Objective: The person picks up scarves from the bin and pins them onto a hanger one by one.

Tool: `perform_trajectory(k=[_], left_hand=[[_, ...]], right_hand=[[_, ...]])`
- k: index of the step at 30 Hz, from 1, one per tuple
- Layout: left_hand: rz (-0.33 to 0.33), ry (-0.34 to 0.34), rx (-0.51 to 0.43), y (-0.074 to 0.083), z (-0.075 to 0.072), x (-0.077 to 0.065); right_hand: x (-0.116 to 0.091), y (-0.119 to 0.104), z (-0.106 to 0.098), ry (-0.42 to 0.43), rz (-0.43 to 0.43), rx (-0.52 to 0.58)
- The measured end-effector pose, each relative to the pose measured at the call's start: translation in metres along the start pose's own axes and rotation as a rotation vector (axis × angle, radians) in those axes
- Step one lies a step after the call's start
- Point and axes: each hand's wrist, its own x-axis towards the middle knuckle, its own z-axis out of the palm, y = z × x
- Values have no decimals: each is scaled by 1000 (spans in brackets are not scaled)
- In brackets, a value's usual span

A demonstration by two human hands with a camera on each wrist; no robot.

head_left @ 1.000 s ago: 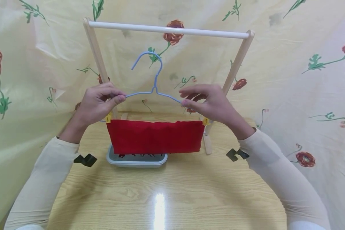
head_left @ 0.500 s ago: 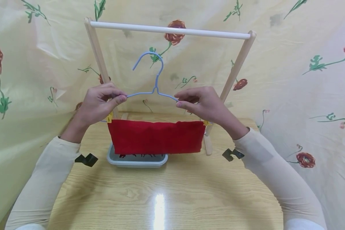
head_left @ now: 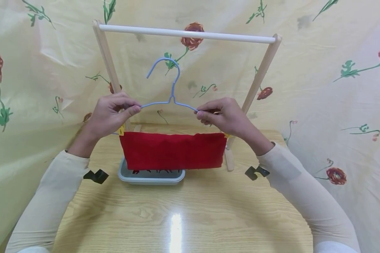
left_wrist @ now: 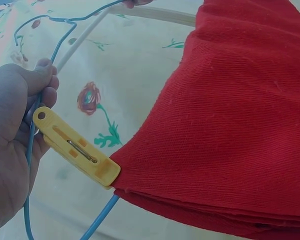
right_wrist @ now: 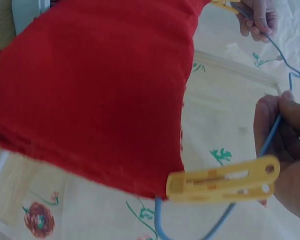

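Observation:
A blue wire hanger is held up by both hands, its hook pointing upward. My left hand pinches its left shoulder between thumb and fingers. On the other shoulder, my right hand pinches the wire the same way. A folded red cloth hangs along the hanger's lower bar. One yellow clothespin clips the cloth's corner in the left wrist view, close beside the left fingers. In the right wrist view a second yellow clothespin clips the opposite corner, below the right hand.
Behind the hanger stands a rack with a white rail and wooden posts. A grey tray sits on the wooden table, partly hidden by the cloth. A flowered sheet covers the background.
My right hand has moved slightly left and down, and its fingers have closed onto the hanger's shoulder. The left hand, hanger and cloth have barely shifted.

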Motion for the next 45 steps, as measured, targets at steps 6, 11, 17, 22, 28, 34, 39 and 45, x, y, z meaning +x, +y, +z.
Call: perform_trajectory(k=[6,11,17,22,28,34,39,45], left_hand=[[-35,-11,1,3,2,1],[-58,-24,19,5,4,2],[-75,-45,33,7,5,4],[-93,-61,59,11,6,3],[-107,-85,77,14,3,3],[-115,-68,57,15,-5,1],[-104,1,4,15,-15,-1],[-137,99,74,11,-27,-5]], right_hand=[[-4,-3,2,51,71,115],[-6,-4,3,95,100,150],[-11,-7,4,156,89,137],[-14,-9,5,186,66,145],[-18,-8,3,214,51,162],[-22,-8,-3,266,22,99],[-26,-8,-11,300,16,66],[-33,-9,-20,326,10,43]])
